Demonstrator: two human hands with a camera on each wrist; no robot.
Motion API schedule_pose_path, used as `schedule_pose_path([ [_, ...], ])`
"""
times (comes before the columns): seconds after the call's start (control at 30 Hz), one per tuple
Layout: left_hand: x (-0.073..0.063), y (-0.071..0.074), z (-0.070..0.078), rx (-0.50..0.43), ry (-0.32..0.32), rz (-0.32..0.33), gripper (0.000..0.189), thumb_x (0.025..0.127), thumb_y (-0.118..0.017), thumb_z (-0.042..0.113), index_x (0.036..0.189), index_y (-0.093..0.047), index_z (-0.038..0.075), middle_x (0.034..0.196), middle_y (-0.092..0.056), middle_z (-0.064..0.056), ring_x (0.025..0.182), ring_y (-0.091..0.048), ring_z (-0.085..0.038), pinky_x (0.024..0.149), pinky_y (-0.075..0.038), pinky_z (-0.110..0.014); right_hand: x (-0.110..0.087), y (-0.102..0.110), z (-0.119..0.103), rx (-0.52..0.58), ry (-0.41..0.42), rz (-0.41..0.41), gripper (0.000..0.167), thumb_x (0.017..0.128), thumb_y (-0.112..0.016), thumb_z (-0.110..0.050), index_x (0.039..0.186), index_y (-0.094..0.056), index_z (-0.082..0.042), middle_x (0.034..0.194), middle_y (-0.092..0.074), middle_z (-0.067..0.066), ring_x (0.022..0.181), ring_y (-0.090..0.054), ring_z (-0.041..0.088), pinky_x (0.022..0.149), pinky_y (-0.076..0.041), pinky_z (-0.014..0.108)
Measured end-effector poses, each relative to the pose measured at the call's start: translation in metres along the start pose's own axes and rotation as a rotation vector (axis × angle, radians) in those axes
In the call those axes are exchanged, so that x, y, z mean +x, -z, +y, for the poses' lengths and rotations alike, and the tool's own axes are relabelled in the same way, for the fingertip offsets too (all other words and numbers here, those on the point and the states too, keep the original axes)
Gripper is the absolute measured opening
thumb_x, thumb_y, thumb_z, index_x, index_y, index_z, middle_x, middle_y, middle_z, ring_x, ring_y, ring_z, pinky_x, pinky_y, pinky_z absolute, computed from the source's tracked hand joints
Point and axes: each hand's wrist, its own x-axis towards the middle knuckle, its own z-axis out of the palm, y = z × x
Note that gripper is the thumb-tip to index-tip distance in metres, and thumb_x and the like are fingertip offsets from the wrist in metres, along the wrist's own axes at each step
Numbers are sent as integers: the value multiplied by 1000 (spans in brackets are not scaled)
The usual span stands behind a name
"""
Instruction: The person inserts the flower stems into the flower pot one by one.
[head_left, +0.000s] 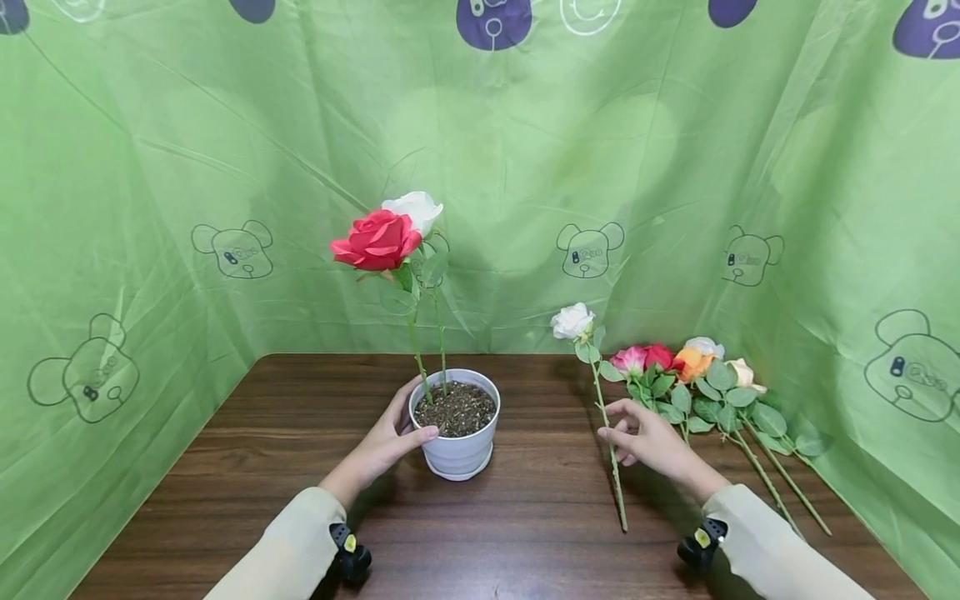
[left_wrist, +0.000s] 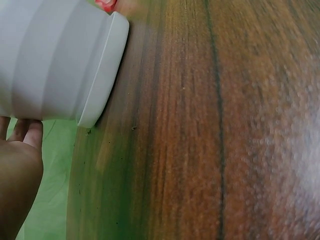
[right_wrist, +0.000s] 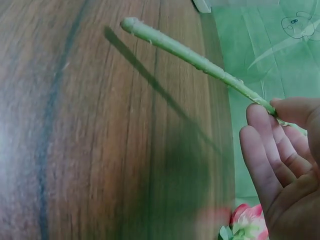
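Pot (head_left: 461, 456) w/ soil (head_left: 461, 410), 2 roses (head_left: 377, 240)

And here's the brown wooden table (head_left: 540, 492) stretching beneath left hand (head_left: 381, 442) and right hand (head_left: 651, 439), wrinkled green cloth (head_left: 487, 150) rising beyond both, outlined cartoon faces (head_left: 590, 252) dotting it!

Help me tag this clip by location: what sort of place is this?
Probably a makeshift filming booth: green fabric sheeting printed with cartoon animal heads hangs behind and beside a dark brown wood-grained table, and small black devices sit at both cream fabric cuffs.
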Motion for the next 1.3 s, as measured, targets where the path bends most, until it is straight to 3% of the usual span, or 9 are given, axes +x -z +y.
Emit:
schedule_pose_path([
  [0.27,-1,0,0,1,3,3,87,92,-71,8,160,-16,12,160,-27,-18,147,-24,-32,112,-30,-24,3,-6,-9,19,41,10,40,94,-72,-22,126,-53,-7,82,-67,18,65,-67,31,58,-60,43],
  [0.7,1,-1,1,-4,-3,-3,89,92,-71,9,160,-15,9,160,-27,-20,147,-25,-32,114,-28,-32,14,-13,-41,40,145,15,36,96,-70,-20,124,-50,-11,82,-67,12,71,-67,41,61,-59,51],
  [0.87,1,-1,0,-4,-7,-4,89,92,-71,10,160,-15,9,160,-27,-20,147,-25,-32,115,-28,-33,20,-14,-49,54,190,16,36,96,-70,-19,124,-50,-9,86,-68,13,74,-67,45,61,-60,48],
  [1.07,0,-1,0,-15,-10,-7,88,91,-71,8,160,-15,10,160,-27,-20,146,-25,-32,113,-30,-27,28,-17,-60,54,210,45,34,95,-71,-21,122,-52,-12,90,-69,11,74,-69,39,62,-60,45],
  [1.3,0,-1,0,-22,-12,-4,88,92,-70,7,160,-16,11,161,-26,-20,147,-24,-32,112,-30,-24,39,-20,-82,87,288,85,33,96,-70,-16,123,-52,-9,92,-67,17,73,-69,35,61,-60,40],
])
